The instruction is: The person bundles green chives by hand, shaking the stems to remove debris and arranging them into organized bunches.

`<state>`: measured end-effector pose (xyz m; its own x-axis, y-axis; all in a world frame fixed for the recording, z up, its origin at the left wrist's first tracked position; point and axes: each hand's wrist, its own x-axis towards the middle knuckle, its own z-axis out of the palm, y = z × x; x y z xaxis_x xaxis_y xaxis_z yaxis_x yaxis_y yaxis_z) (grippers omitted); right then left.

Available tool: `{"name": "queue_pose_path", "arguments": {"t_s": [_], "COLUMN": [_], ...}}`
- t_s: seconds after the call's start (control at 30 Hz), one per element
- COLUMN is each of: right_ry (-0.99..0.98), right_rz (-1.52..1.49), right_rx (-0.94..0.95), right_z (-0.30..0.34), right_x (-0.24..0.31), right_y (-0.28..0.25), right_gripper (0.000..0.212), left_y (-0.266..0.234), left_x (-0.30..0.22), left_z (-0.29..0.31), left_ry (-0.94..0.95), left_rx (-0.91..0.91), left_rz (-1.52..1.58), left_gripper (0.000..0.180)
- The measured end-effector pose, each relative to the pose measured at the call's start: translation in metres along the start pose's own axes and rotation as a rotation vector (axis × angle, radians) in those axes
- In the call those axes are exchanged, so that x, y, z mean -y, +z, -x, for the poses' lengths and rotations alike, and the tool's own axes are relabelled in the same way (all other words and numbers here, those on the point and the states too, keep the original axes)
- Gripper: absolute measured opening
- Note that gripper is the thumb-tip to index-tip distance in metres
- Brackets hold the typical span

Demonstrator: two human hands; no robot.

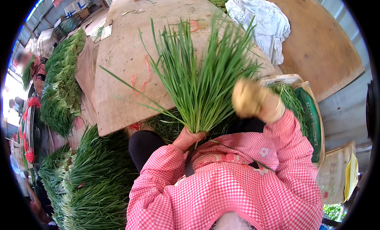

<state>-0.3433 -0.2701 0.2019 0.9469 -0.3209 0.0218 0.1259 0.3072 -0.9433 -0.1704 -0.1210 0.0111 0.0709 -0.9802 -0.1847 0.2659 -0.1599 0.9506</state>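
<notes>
Checked smock (225,186): nearest the camera in the head view, pink and white, filling the lower middle below both hands.
Left hand (189,139): bare, closed firmly around the gathered stem end of the leaf bunch, just in front of the smock.
Leaf bunch (194,83): long, green and narrow-bladed, held above the near edge of the wooden board; a few blades stray out to the left.
Long axis: from the left fist it runs away from the body, the tips fanning wide over the wooden board (118,99).
Right hand (249,99): in a yellowish glove, raised at the bunch's right flank, part way up the blades; too blurred to tell whether it is loose, clenched or pinching any leaf.
Nearer hand: the left, which has the stems; the right sits beside the spread blades, up and to the right of that grip.
Red strands (149,73): on the board, left of the bunch.
Leaf pile (99,182): low at the left, beside the left sleeve.
White cloth (261,26): crumpled, beyond the gloved hand.
</notes>
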Motion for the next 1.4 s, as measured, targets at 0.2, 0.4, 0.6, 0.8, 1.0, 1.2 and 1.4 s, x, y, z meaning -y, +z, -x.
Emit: {"name": "queue_pose_path", "arguments": {"t_s": [0.2, 0.4, 0.6, 0.8, 1.0, 1.2, 1.4], "right_ry": [0.721, 0.168, -0.062, 0.231, 0.157, 0.032, -0.086], "right_rz": [0.694, -0.206, -0.071, -0.326, 0.114, 0.502, 0.756], "right_rx": [0.389, -0.144, -0.409, -0.612, -0.784, -0.480, -0.198], "right_z": [0.025, -0.025, -0.070, -0.092, -0.059, 0.004, -0.002], "right_x": [-0.141, -0.093, -0.079, -0.087, -0.062, -0.079, -0.106], "right_y": [-0.036, -0.012, -0.027, -0.101, -0.150, -0.121, -0.035], "right_gripper": [0.050, 0.053, 0.036, 0.033, 0.034, 0.035, 0.020], "left_y": [0.002, 0.001, 0.005, 0.015, 0.017, 0.016, 0.020], "left_x": [-0.005, -0.011, 0.005, 0.023, 0.030, 0.033, 0.037], "left_z": [0.000, 0.006, 0.002, 0.004, 0.001, 0.001, -0.002], "left_ry": [-0.021, -0.004, -0.027, -0.212, -0.295, -0.359, -0.319], "left_rx": [-0.011, 0.025, 0.019, -0.031, -0.045, -0.064, -0.098], "left_rz": [0.124, 0.097, 0.257, 0.445, 0.557, 0.553, 0.476], "left_gripper": [0.024, 0.030, 0.027, 0.033, 0.033, 0.034, 0.035]}}
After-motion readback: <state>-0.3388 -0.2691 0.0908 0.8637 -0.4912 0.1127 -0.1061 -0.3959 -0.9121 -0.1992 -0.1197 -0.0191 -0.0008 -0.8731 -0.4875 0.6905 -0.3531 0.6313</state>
